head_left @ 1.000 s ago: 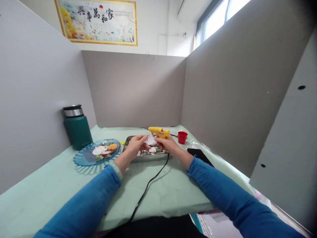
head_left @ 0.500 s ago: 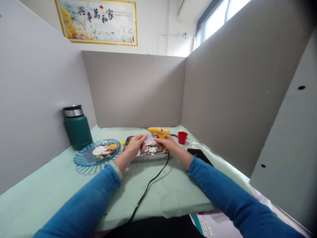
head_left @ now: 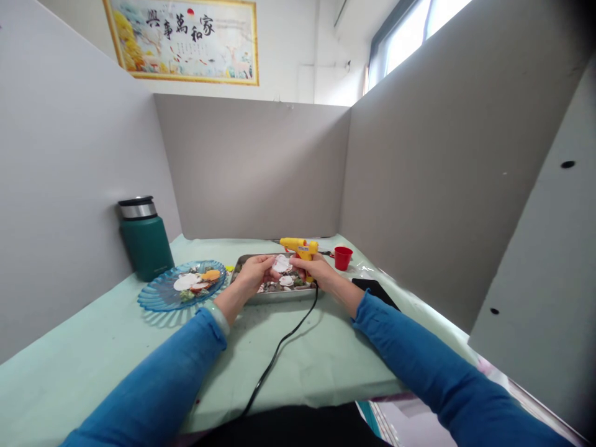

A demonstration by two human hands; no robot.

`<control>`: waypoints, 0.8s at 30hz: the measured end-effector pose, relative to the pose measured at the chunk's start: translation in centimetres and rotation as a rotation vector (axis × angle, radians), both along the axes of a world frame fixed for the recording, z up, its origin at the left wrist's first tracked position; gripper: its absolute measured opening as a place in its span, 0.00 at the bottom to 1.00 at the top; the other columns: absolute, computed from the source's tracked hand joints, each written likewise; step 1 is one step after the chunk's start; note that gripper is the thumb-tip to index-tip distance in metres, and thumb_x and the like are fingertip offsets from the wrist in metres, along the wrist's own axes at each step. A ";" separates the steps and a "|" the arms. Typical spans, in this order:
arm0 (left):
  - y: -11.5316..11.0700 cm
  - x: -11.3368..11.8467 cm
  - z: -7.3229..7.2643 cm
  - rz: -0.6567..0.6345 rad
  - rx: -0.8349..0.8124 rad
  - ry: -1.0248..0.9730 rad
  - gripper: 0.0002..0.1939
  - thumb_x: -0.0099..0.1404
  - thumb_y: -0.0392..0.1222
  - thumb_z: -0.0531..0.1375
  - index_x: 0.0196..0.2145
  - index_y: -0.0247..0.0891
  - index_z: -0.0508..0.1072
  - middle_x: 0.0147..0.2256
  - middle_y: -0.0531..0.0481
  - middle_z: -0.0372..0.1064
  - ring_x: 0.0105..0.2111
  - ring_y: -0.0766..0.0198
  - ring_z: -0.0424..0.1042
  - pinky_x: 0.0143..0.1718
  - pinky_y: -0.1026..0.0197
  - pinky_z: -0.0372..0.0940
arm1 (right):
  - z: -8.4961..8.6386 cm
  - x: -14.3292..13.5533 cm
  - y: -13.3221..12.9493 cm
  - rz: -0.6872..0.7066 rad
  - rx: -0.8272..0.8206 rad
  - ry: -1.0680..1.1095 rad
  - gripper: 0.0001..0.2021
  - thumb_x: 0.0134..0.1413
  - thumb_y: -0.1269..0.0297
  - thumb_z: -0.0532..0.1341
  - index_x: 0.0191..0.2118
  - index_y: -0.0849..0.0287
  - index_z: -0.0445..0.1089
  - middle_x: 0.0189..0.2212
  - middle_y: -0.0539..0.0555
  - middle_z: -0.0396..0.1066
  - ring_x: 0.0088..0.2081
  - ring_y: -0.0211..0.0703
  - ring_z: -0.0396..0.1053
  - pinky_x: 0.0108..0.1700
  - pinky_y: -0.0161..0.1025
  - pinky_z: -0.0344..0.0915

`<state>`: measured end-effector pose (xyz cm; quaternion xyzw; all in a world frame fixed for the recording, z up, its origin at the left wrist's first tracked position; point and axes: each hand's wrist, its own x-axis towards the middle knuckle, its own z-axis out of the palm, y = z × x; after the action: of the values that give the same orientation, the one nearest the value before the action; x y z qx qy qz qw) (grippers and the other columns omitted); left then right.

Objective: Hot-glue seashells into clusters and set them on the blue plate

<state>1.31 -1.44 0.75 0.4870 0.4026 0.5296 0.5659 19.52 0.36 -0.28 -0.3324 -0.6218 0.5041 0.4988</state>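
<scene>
Over a metal tray (head_left: 279,298) of shells and small stones, my left hand (head_left: 255,274) pinches the left edge of a white shell (head_left: 282,264). My right hand (head_left: 316,268) holds a yellow glue gun (head_left: 300,247) by its handle, its nozzle pointing left above the shell. The fingertips of that hand also touch the shell's right edge. From the gun's handle a black cord (head_left: 284,340) runs down over the table's front edge. Another pale shell (head_left: 286,281) lies in the tray below my hands.
A blue glass plate (head_left: 153,297) with shells is at the left, in front of a green bottle (head_left: 146,245). A red cup (head_left: 343,258) and a black flat object (head_left: 375,292) are at the right. Grey partitions (head_left: 256,167) enclose the table (head_left: 326,360).
The white shell between my hands has tilted and shows a different outline. My left fingers have shifted slightly around it. The glue gun has barely moved.
</scene>
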 end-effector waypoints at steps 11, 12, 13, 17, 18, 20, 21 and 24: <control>-0.1 0.1 -0.1 0.010 0.018 0.034 0.04 0.66 0.36 0.59 0.36 0.31 0.71 0.18 0.46 0.72 0.16 0.65 0.71 0.21 0.66 0.67 | 0.2 0.0 -0.2 -0.007 -0.009 -0.014 0.15 0.43 0.54 0.69 0.30 0.60 0.68 0.20 0.49 0.68 0.18 0.33 0.60 0.19 0.32 0.55; -0.1 0.0 -0.2 0.021 0.021 0.038 0.05 0.66 0.37 0.60 0.36 0.31 0.71 0.18 0.46 0.72 0.16 0.64 0.71 0.21 0.66 0.67 | 0.2 0.0 -0.2 -0.019 -0.013 -0.012 0.15 0.43 0.54 0.69 0.30 0.59 0.68 0.20 0.49 0.68 0.18 0.32 0.59 0.19 0.32 0.55; 0.0 0.0 -0.3 0.033 0.022 0.039 0.06 0.65 0.38 0.61 0.35 0.31 0.71 0.18 0.46 0.72 0.16 0.64 0.71 0.21 0.66 0.68 | 0.2 0.0 -0.2 -0.032 -0.017 -0.010 0.15 0.43 0.54 0.69 0.29 0.59 0.68 0.20 0.49 0.68 0.18 0.32 0.59 0.19 0.32 0.55; 0.1 0.0 -0.3 0.051 0.026 0.038 0.10 0.61 0.42 0.65 0.33 0.31 0.72 0.17 0.47 0.71 0.16 0.65 0.71 0.21 0.66 0.67 | 0.2 -0.1 -0.2 -0.020 0.005 0.000 0.13 0.42 0.56 0.69 0.30 0.59 0.68 0.22 0.49 0.69 0.19 0.33 0.60 0.20 0.32 0.56; 0.1 0.0 -0.3 0.044 0.028 0.040 0.10 0.61 0.42 0.66 0.33 0.31 0.72 0.17 0.47 0.71 0.16 0.64 0.71 0.20 0.66 0.66 | 0.1 -0.1 -0.2 -0.006 0.012 -0.002 0.13 0.42 0.57 0.69 0.30 0.59 0.69 0.22 0.48 0.68 0.19 0.33 0.60 0.20 0.32 0.56; 0.0 0.0 -0.3 0.026 0.034 0.048 0.10 0.61 0.42 0.65 0.33 0.31 0.72 0.17 0.47 0.71 0.16 0.64 0.71 0.21 0.66 0.67 | 0.1 -0.1 -0.2 0.011 0.015 -0.003 0.12 0.41 0.60 0.69 0.31 0.58 0.69 0.21 0.47 0.67 0.19 0.33 0.60 0.20 0.32 0.57; 0.0 0.0 -0.3 0.018 0.036 0.054 0.10 0.62 0.42 0.65 0.33 0.32 0.72 0.17 0.47 0.71 0.16 0.64 0.71 0.21 0.66 0.67 | 0.1 -0.1 -0.2 0.013 0.014 -0.004 0.12 0.40 0.60 0.69 0.31 0.58 0.69 0.21 0.47 0.66 0.20 0.33 0.60 0.20 0.32 0.57; -0.1 0.0 -0.3 0.000 0.038 0.070 0.10 0.62 0.43 0.65 0.32 0.32 0.71 0.17 0.47 0.72 0.16 0.64 0.72 0.21 0.66 0.66 | 0.2 -0.1 -0.3 0.004 0.021 -0.018 0.09 0.42 0.62 0.67 0.29 0.59 0.69 0.19 0.47 0.65 0.19 0.33 0.60 0.20 0.32 0.56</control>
<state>1.35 -1.53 0.48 0.5158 0.4120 0.5198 0.5421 19.39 0.05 -0.11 -0.3304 -0.6321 0.4954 0.4959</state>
